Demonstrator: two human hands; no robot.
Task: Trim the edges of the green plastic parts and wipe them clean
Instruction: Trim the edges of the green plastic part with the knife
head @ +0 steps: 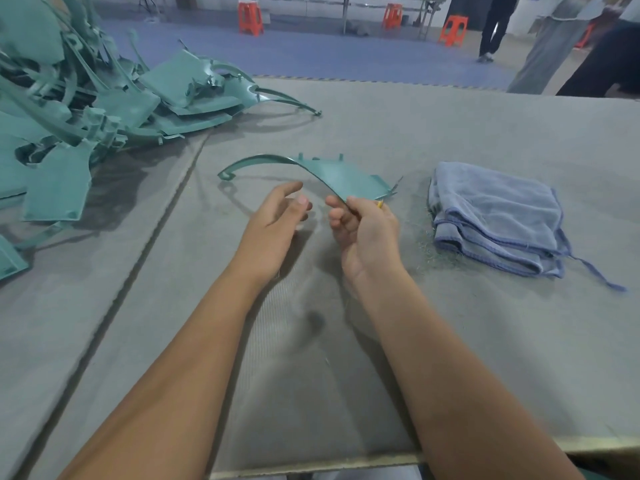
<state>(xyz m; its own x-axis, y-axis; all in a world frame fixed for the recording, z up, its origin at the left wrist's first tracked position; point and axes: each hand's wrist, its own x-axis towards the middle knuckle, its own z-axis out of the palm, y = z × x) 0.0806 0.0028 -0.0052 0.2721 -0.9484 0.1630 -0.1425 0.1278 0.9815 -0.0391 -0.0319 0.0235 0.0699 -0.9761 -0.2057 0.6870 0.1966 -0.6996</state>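
Two hands work mid-bench: the right hand (pixel 363 226) pinches a green part (pixel 332 176) above the bench (pixel 450 323), the left hand (pixel 277 220) relaxed beside it, cloth (pixel 495 220) right, pile (pixel 86 98) far left.

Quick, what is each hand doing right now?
Left hand: open, holding nothing.
Right hand: pinching the green plastic part.

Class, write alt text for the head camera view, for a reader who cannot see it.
The right hand grips a curved green plastic part above a grey felt-covered table, while the left hand hovers open beside it. A folded blue cloth lies to the right; a pile of green plastic parts sits far left.
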